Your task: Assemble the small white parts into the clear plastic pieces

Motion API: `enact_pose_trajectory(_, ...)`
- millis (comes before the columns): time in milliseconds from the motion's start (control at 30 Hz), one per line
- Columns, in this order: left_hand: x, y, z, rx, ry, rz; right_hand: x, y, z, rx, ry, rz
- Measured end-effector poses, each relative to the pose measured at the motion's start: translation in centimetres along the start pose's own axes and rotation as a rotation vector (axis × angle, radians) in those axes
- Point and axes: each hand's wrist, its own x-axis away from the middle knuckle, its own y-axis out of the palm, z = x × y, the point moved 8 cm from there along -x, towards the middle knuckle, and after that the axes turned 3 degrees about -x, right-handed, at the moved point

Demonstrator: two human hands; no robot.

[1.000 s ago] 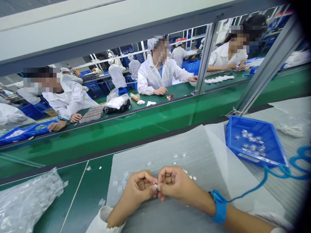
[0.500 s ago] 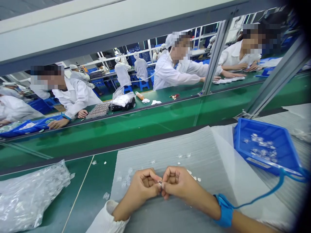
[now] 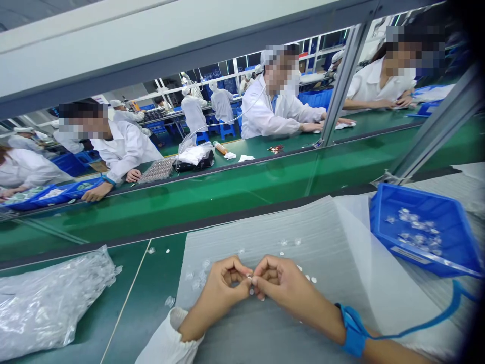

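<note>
Head view, lower left of the frame: a clear plastic bag (image 3: 49,308) packed with transparent pieces is lying on the green tabletop (image 3: 159,278), and loose clear pieces (image 3: 197,278) are scattering toward the left hand (image 3: 217,288). At lower center, the left hand and the right hand (image 3: 286,288) are meeting with their fingers curled closed, both pinching a small pale piece (image 3: 250,278) at the fingertips; it is too small to identify. They are working over a ribbed white foam sheet (image 3: 288,222), with small white bits (image 3: 312,279) lying just right of the pinch. A blue wrist strap (image 3: 354,331) is circling the right wrist, and its blue cord (image 3: 424,333) is running toward the lower right. At right, a blue plastic tray (image 3: 382,222) is holding a cluster of clear pieces (image 3: 417,230), well apart from the hands. Across the conveyor, one co-worker (image 3: 125,151) is reaching near a tray of small parts (image 3: 157,170), while two more (image 3: 273,108) (image 3: 375,91) are working at upper center and upper right.
</note>
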Motion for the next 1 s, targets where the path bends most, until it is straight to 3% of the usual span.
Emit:
enact_pose_trajectory(233, 0.2, 0.0, 0.6, -0.036, 0.045, 0.059, 0.5, 0.5, -1.1, 0.019, -0.072, -0.053)
enact_pose_trajectory(333, 0.0, -1.0, 1.4, -0.11, 0.066, 0.095, 0.4, 0.1, -1.7, 0.074, -0.064, -0.053)
enact_pose_trajectory(467, -0.1, -4.4, 2.9, -0.34, 0.135, 0.244, 0.3, -1.1, -3.3, 0.396, -0.156, 0.022)
enact_pose_trajectory(600, -0.1, -7.3, 3.1, -0.663, 0.178, 0.351, 1.2, 0.8, -4.2, 0.848, -0.408, -0.096)
enact_pose_trajectory(767, -0.9, -6.6, 2.4, -1.006, 0.339, 0.27, 1.7, 2.6, -2.0, 1.182, -0.449, -0.202)
enact_pose_trajectory(1000, -1.4, -5.8, 1.9, -1.065, 0.378, 0.216, 1.8, 2.9, -1.7, 1.226, -0.504, -0.234)
